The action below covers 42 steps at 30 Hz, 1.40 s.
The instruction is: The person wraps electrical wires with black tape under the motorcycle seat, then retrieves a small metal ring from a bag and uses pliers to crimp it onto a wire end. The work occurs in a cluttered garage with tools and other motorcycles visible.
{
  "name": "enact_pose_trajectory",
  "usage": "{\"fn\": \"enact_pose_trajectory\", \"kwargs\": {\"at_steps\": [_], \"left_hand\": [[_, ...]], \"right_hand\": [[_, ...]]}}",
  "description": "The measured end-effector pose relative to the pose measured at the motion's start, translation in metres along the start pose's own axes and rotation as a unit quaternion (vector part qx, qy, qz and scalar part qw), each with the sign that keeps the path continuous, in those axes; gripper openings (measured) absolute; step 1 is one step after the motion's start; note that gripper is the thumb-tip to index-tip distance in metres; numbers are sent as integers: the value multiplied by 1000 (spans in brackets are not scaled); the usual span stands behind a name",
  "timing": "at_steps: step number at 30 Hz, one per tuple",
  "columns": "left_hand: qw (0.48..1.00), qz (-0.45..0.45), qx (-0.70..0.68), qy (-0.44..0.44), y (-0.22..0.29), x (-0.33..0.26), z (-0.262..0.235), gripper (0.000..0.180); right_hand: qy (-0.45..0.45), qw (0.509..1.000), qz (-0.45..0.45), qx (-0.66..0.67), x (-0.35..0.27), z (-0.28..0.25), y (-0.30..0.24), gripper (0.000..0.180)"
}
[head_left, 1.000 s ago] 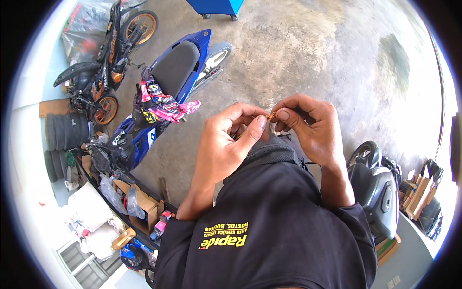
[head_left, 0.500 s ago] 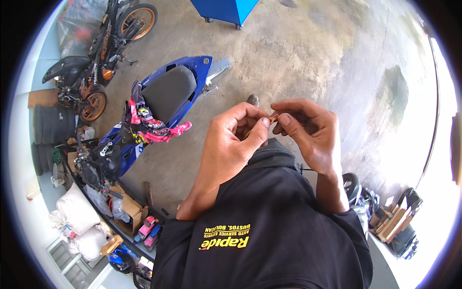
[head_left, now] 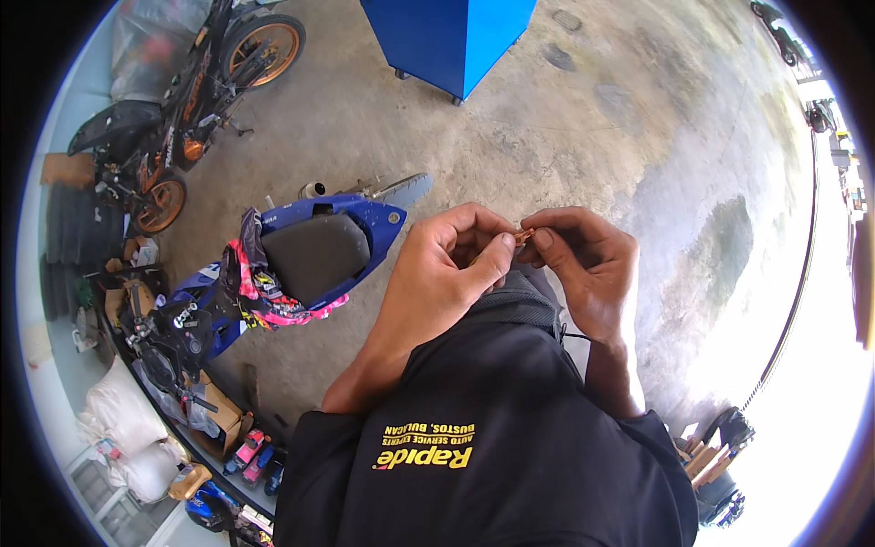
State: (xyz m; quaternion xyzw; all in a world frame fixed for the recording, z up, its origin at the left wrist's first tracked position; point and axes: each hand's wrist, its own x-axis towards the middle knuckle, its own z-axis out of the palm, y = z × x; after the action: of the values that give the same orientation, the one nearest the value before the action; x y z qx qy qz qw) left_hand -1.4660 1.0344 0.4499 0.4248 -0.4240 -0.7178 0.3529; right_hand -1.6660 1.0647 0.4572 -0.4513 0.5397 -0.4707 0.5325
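Note:
My left hand (head_left: 447,273) and my right hand (head_left: 583,264) meet in front of my chest, above my black shirt (head_left: 492,428). Both pinch one small orange-brown piece (head_left: 523,236) between thumb and fingertips. The piece is mostly covered by my fingers, so its shape is unclear. A thin dark cord (head_left: 572,335) runs by my right wrist.
A blue motorcycle (head_left: 301,264) with a black seat and a pink patterned cloth stands left of my hands on the concrete floor (head_left: 583,118). A black and orange motorcycle (head_left: 173,100) is at the far left. A blue cabinet (head_left: 447,41) stands at the top. Boxes and bags (head_left: 182,428) line the lower left.
My head has tilted, so the motorcycles and floor slid down in view and the blue cabinet came in. Both hands stay together on the small piece.

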Motion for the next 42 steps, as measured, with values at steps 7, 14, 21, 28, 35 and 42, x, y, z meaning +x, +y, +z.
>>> {"fn": "enact_pose_trajectory", "kwargs": {"at_steps": [7,14,21,28,35,42], "left_hand": [[999,0,24,38,24,115,10,10],[995,11,31,95,74,229,28,9],[979,20,55,197,115,298,14,10],[926,74,31,368,110,329,-75,16],[893,114,-37,434,136,357,-181,14],[890,173,33,421,195,406,-275,10]], "right_hand": [[-8,1000,1,0,114,-44,0,17],[-74,996,-16,-55,248,-99,-29,17],[-180,976,-92,-80,368,-100,-43,17],[-170,962,-136,-164,515,-35,-33,13],[-83,913,-252,-309,719,69,-19,19],[-37,935,-182,-303,909,212,44,22]]}}
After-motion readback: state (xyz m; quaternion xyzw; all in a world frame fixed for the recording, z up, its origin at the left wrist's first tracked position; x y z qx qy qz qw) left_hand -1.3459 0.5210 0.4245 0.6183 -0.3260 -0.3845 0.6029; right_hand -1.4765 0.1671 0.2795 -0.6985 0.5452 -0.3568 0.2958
